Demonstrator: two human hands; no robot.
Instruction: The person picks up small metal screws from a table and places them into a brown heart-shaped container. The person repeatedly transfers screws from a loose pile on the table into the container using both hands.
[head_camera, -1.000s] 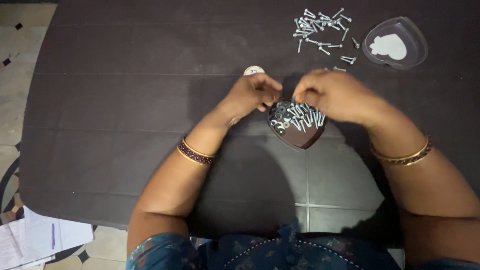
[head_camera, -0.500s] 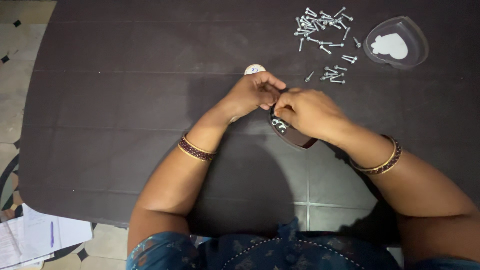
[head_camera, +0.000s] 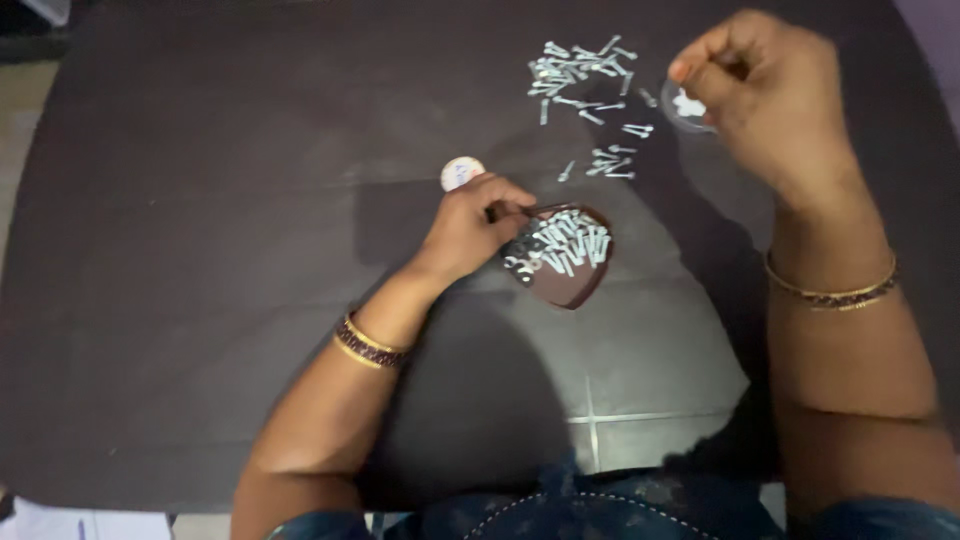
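A dark table (head_camera: 200, 300) fills the view, seen from above. On it, near the middle, lies a brown heart-shaped tray (head_camera: 570, 285), its point turned towards the person, its upper part covered with silver screws (head_camera: 570, 242) and, at the left edge, a few dark washers (head_camera: 520, 262).

The left hand (head_camera: 470, 230) rests at the tray's left rim, touching it. Its fingers (head_camera: 510, 208) are pinched together over the rim, with something thin and dark between them; what exactly cannot be told in the blur. The screws in the tray lie just to the right of this pinch, mostly with their long axes running up and to the right.

The right hand (head_camera: 765, 90) is raised well apart, up and to the right of the tray, above a clear heart-shaped lid (head_camera: 688, 105) that it largely hides. Its fingers are curled with thumb and forefinger close together; whether they hold anything cannot be told.

Between the two hands, beyond the tray, a loose heap of screws (head_camera: 580, 75) lies scattered, with a smaller cluster (head_camera: 610, 160) nearer the tray. The left hand is far nearer the tray; the right is nearer the heap. A small round white cap (head_camera: 460, 172) sits just above the left hand.
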